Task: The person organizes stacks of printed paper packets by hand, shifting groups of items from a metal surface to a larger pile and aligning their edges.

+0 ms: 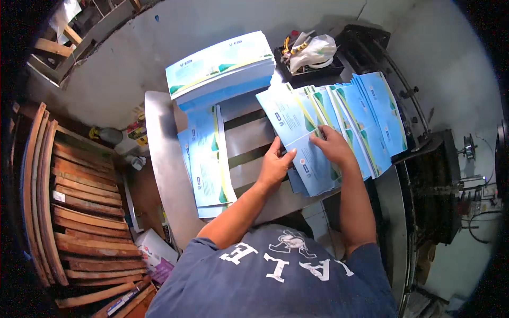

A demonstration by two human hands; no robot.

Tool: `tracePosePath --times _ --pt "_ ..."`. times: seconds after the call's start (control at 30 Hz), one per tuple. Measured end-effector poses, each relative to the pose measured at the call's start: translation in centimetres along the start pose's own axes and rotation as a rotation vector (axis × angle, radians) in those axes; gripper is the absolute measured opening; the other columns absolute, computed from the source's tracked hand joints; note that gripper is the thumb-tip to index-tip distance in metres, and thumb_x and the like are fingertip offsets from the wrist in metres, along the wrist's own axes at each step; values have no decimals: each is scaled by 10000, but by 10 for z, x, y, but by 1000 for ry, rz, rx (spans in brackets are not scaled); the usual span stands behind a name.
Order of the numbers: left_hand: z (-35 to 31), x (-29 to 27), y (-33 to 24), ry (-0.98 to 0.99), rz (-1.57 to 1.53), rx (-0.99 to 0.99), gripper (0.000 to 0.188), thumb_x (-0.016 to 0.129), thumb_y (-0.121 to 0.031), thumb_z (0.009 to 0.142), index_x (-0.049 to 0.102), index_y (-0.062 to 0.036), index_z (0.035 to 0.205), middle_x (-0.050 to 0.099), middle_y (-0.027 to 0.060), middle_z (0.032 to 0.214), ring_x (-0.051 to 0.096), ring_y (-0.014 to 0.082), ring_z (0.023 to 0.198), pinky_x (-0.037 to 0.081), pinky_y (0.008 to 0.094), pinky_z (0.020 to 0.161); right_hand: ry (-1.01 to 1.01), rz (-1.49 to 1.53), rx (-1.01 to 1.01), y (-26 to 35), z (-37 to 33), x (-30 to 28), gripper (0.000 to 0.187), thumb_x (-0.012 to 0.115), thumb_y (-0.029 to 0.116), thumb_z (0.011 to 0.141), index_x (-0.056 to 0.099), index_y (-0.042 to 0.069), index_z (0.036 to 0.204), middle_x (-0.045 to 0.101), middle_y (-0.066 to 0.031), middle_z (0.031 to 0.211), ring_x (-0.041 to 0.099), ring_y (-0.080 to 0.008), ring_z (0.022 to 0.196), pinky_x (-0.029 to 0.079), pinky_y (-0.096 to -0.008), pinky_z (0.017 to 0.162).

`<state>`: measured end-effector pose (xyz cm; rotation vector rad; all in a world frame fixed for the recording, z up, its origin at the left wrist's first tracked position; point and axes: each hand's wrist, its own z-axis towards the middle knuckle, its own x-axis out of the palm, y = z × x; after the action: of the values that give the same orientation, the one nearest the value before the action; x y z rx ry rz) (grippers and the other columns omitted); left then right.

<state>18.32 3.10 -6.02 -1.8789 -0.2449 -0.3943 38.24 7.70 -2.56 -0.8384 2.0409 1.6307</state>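
Note:
A fanned row of light-blue printed sheets point(379, 114) with green and yellow artwork leans across the right of the metal table. My left hand point(274, 168) is closed on the left edge of the front printed sheet point(290, 117), its thumb lying on the printed face. On the same sheet, near a crosswise crease, my right hand point(334, 147) grips the right edge with curled fingers. How many sheets lie between my fingers is hidden. To the left, a low pile of matching sheets point(204, 159) lies on the table, and a taller stack point(225, 79) stands behind it.
Slots run through the middle of the metal table point(161, 153). Behind the fanned sheets, a black box point(331, 69) holds a plastic bag and tools. Dark machinery with a rail point(408, 90) borders the right. Wooden slats point(87, 212) are stacked at the left.

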Motion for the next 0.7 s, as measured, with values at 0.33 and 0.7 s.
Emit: tracePosePath --times 0.33,0.7 --pt "12 20 20 -225 -144 146 279 502 -98 1007 559 53 1234 669 109 1132 632 155 982 475 292 917 312 471 196 -21 27 -21 411 599 312 961 607 22 1253 669 -75 1091 608 -141 902 480 -305 776" --pt "-79 -98 -31 -639 79 301 286 447 -40 1005 510 63 1264 696 148 996 687 164 851 562 290 710 161 127 -30 0 11 -4 645 750 323 844 520 -64 1304 685 -185 1016 681 -310 907 534 -402 831"
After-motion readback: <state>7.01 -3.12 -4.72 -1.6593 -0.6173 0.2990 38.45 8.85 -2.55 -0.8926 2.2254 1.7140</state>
